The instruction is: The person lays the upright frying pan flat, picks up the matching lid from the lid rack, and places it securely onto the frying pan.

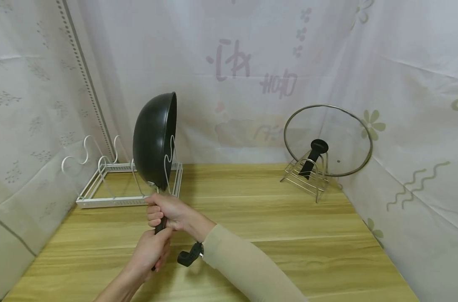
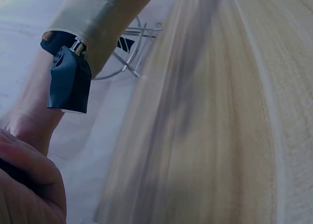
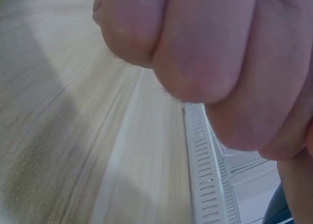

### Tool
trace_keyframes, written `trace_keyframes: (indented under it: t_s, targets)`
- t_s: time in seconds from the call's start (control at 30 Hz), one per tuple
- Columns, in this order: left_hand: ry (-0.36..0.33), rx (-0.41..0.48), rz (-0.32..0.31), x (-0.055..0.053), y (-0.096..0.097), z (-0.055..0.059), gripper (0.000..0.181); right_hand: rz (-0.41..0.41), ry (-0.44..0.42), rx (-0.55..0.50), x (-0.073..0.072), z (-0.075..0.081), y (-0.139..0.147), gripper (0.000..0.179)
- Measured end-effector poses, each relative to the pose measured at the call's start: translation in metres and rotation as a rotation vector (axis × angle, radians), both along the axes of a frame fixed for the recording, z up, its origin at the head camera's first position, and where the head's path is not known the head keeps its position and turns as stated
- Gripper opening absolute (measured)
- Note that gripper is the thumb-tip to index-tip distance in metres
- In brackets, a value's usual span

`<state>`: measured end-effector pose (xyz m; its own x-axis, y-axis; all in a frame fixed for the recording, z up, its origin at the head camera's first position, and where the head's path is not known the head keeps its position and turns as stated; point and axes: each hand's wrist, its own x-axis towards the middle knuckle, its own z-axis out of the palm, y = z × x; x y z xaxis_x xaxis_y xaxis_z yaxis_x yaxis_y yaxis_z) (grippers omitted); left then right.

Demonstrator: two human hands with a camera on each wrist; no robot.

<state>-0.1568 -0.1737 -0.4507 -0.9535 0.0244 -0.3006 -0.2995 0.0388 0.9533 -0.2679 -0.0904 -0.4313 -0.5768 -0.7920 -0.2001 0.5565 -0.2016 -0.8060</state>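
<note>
A black wok point(image 1: 152, 136) stands on edge at the right end of a white wire rack point(image 1: 112, 203), its open side facing right and its handle toward me. My right hand point(image 1: 169, 211) grips the black handle point(image 1: 161, 225) close to the wok's body. Lower down, my left hand point(image 1: 150, 247) holds the same handle near its end. In the right wrist view the curled fingers point(image 3: 200, 48) of the right hand fill the upper right, with the rack's slotted rail point(image 3: 203, 170) below. The left hand point(image 2: 29, 185) shows partly at the lower left of its own wrist view.
A glass lid point(image 1: 345, 142) with a black knob point(image 1: 319, 146) leans on a small wire stand point(image 1: 308, 180) at the back right of the wooden table point(image 1: 251, 218). White wavy dividers point(image 1: 85, 151) rise from the rack's left part. Printed curtains point(image 1: 244, 84) hang behind and on both sides.
</note>
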Motion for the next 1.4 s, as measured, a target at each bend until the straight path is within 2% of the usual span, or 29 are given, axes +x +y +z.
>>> trace_keyframes:
  t_s: [0.17,0.4,0.87,1.4]
  targets:
    - [0.028,-0.044,-0.008,0.001,0.0,0.005,0.054,-0.001,0.019,-0.002,0.002,0.007,0.0,0.049]
    - [0.043,-0.052,0.012,0.003,0.001,0.01,0.052,-0.005,0.039,0.002,0.006,0.017,0.0,0.051]
    - [0.109,-0.073,0.013,0.007,0.001,0.024,0.051,0.063,0.133,-0.015,0.01,0.038,0.008,0.054]
    - [0.192,-0.097,-0.008,0.01,0.003,0.038,0.051,0.025,0.205,-0.019,0.019,0.058,0.013,0.054]
